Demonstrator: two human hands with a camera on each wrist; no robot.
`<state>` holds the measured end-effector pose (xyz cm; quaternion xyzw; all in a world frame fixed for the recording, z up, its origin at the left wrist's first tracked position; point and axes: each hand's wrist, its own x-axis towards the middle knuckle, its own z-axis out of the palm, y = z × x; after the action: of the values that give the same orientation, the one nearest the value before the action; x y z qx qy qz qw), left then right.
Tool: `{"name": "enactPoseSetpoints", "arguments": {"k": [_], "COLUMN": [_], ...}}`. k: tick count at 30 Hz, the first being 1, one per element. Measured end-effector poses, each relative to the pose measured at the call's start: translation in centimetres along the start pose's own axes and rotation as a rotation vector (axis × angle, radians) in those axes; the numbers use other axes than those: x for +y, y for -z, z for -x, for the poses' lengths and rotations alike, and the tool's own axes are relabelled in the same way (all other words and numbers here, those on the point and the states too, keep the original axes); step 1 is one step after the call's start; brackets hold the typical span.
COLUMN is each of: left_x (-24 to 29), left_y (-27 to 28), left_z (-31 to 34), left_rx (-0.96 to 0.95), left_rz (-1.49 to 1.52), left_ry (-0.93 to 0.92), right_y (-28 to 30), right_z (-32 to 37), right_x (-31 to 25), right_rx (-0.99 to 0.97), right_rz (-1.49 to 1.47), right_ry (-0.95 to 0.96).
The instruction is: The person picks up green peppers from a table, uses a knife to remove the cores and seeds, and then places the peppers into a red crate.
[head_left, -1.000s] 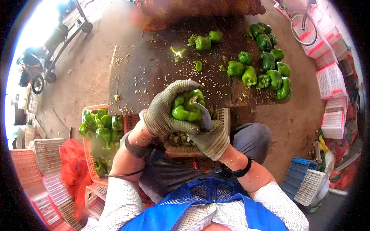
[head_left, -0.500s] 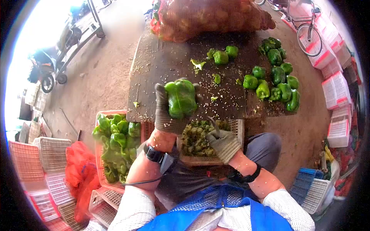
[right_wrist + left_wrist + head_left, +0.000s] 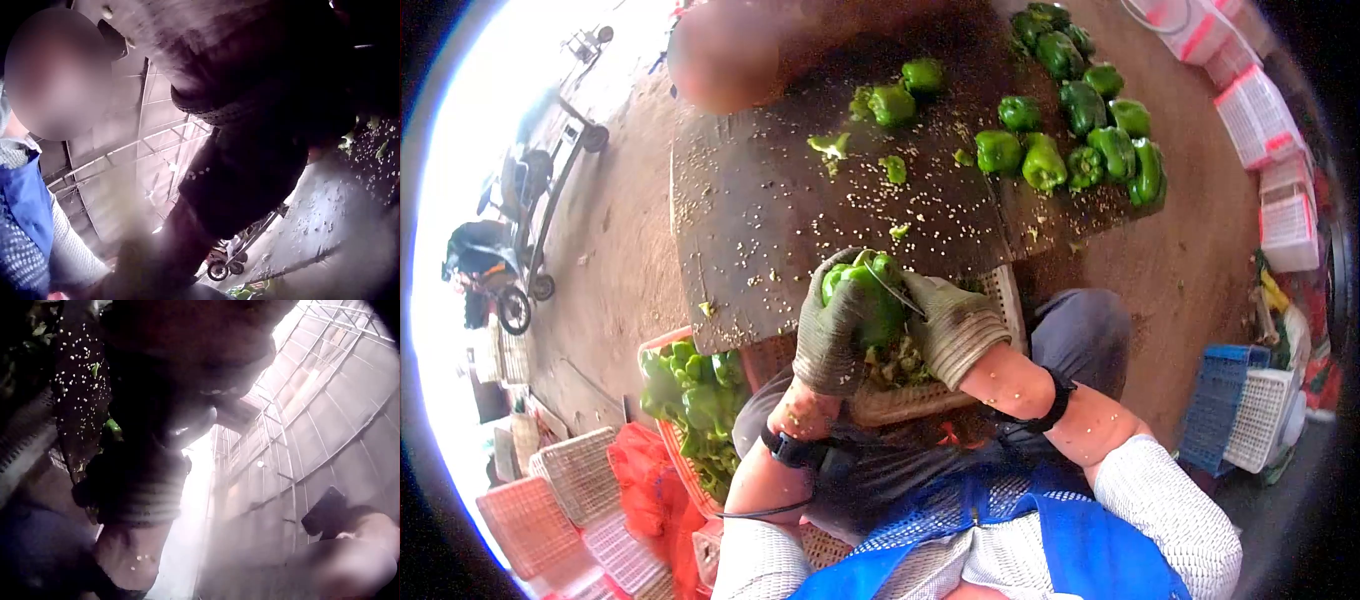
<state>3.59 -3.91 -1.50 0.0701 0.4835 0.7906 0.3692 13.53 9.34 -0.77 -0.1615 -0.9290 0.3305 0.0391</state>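
Observation:
In the head view my gloved left hand (image 3: 828, 335) grips a green bell pepper (image 3: 884, 312) above the near edge of the dark board. My gloved right hand (image 3: 956, 328) holds a small curved knife (image 3: 890, 288), its thin blade lying across the top of the pepper. Below both hands a crate (image 3: 920, 402) with green pepper scraps is partly covered by them. The left wrist view shows the left glove (image 3: 140, 494) in deep shadow, and in the right wrist view the right glove (image 3: 247, 172) is just as dark; pepper and knife are hidden there.
Whole green peppers (image 3: 1084, 108) lie at the board's right side. Pepper scraps (image 3: 830, 147) and pale seeds are scattered over the board (image 3: 750, 220). At my left stands an orange crate (image 3: 662, 425) of peppers, beside a red mesh bag (image 3: 645, 480). A blue crate (image 3: 1222, 405) is at right.
Half a second ago the left hand held the pepper up, apart from the knife, which was over the scrap crate. Now pepper and knife are together again. The head view has shifted.

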Motion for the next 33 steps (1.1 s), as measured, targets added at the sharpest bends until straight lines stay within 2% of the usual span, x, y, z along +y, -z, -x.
{"name": "enactPoseSetpoints", "arguments": {"k": [3, 6, 7, 10, 11, 13, 15, 17, 20, 22, 23, 24, 28, 29, 32, 33], "left_x": [-0.7, 0.1, 0.4, 1.1, 2.0, 1.3, 0.4, -0.2, -1.5, -1.8, -1.9, -1.9, -2.0, -2.0, -2.0, -2.1], "left_y": [-0.5, -2.8, -3.7, -3.6, -4.4, -3.3, -2.2, -2.0, -0.7, -0.7, -1.2, -1.2, -1.7, -1.8, -2.4, -2.3], "left_z": [0.3, 0.8, 1.0, 2.1, 2.5, 1.3, 0.6, -0.7, -1.9, -2.3, -2.3, -2.5, -3.0, -3.2, -3.3, -3.5], "left_rx": [-0.039, -0.02, 0.041, -0.08, -0.082, -0.049, -0.101, -0.027, -0.018, 0.007, 0.089, 0.094, 0.141, 0.132, 0.132, 0.135], "left_rz": [-0.046, 0.179, 0.201, 0.066, -0.03, -0.036, -0.13, -0.093, -0.032, 0.01, -0.002, -0.078, -0.302, -0.335, -0.352, -0.374], "left_ry": [0.025, 0.274, 0.35, 0.334, 0.304, 0.307, 0.155, 0.099, 0.036, 0.045, -0.009, -0.043, -0.157, -0.188, -0.208, -0.218], "right_y": [0.2, 2.5, 2.6, 0.0, -1.4, 0.4, -1.4, -2.1, 0.2, 0.6, 0.8, 1.1, 0.9, 0.7, 0.6, 0.8], "right_z": [-0.1, -0.9, -1.3, -3.4, -4.6, -5.0, -4.2, -3.5, -2.9, -2.8, -2.8, -2.6, -1.5, -1.4, -1.7, -1.7], "right_x": [1.3, 1.1, 1.5, 6.8, 9.5, 10.0, 10.9, 9.9, 6.8, 5.9, 5.6, 5.2, 4.8, 5.2, 5.6, 5.4], "right_rx": [0.009, -0.099, -0.07, -0.046, -0.095, -0.207, -0.086, -0.002, 0.051, 0.0, -0.005, -0.01, -0.162, -0.091, -0.121, -0.085], "right_rz": [0.052, 0.133, 0.175, 0.201, 0.192, -0.065, -0.201, -0.4, -0.483, -0.521, -0.521, -0.519, -0.811, -0.612, -0.592, -0.555], "right_ry": [0.038, -0.044, -0.015, -0.164, -0.383, -0.527, -0.362, -0.267, -0.113, -0.122, -0.103, -0.083, -0.163, -0.004, -0.036, 0.012]}}
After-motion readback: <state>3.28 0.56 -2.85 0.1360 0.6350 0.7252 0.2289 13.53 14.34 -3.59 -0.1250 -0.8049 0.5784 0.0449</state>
